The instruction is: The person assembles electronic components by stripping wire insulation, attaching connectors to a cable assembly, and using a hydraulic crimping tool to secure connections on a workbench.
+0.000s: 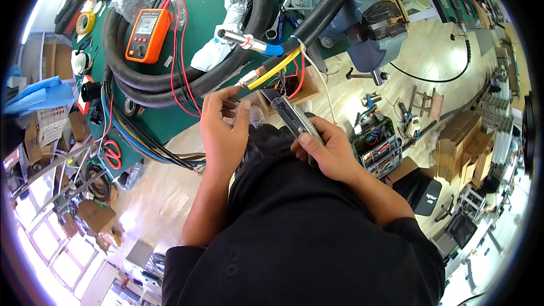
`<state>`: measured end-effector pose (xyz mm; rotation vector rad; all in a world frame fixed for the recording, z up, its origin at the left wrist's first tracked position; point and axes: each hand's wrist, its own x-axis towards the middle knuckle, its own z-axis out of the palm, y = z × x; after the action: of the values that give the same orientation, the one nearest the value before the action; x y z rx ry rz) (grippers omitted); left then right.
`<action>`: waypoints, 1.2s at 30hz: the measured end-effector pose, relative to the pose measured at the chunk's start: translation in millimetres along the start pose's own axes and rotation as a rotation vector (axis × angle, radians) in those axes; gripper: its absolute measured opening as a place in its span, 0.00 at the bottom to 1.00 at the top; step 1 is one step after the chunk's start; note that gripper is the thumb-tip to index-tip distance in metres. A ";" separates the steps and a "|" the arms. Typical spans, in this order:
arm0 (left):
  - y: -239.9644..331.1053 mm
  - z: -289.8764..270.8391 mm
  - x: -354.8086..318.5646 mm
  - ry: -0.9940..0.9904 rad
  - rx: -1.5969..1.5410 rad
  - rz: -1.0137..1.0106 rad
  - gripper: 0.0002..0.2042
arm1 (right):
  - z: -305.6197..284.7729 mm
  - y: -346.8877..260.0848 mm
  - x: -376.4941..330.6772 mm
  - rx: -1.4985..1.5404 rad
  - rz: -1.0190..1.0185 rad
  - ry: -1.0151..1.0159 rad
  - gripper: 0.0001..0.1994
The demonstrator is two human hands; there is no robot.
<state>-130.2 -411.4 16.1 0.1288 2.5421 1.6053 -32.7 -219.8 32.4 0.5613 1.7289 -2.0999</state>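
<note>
Blue cloth (pixel 42 96) hangs at the far left, by the corner of the green counter (pixel 161 124). A roll of yellow tape (pixel 85 22) sits near the counter's left edge, with red-handled scissors (pixel 112 154) lower down, beside a bundle of thin wires (pixel 144 146). Next comes an orange multimeter (pixel 147 37), its red and black leads trailing toward the person, inside a loop of thick black coiled cable (pixel 262 8). A crinkled silver-white packet (pixel 215 51) lies within the same coil.

The left hand (pixel 224 127) is raised just off the counter's front edge, fingers loosely curled, thumb and index apart with nothing pinched between them. Its index fingertip is right at the end of a silver connector (pixel 247 79); from this angle I can't tell whether they touch. Above that connector is a blue-sleeved lead (pixel 273 50) with a metal tip, and alongside it runs a yellow lead (pixel 277 69); a thick black cable (pixel 328 7) slants above them.

Further right, the right hand (pixel 324 147) grips a grey-black utility knife (pixel 288 115), thumb pressed on top and fingers wrapped beneath, the knife's front end pointing up-left toward the leads. A blue-grey vise (pixel 374 48) stands beyond, then an open tool case (pixel 378 144) on the floor and, rightmost, stacked cardboard (pixel 456 141).
</note>
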 end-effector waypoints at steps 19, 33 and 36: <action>0.8 26.8 25.3 -0.044 0.004 -0.077 0.09 | -8.9 6.2 32.1 -0.951 -0.479 0.229 0.26; -4.9 28.1 31.4 -0.079 0.001 -0.102 0.09 | 5.6 -2.7 27.2 -1.072 -0.341 0.241 0.28; -7.4 29.2 31.5 -0.087 -0.007 -0.116 0.09 | 6.3 -3.2 27.3 -1.067 -0.364 0.247 0.28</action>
<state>-156.7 -384.1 -5.0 0.0476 2.4308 1.5315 -58.2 -226.1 22.0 0.1722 2.8688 -0.9803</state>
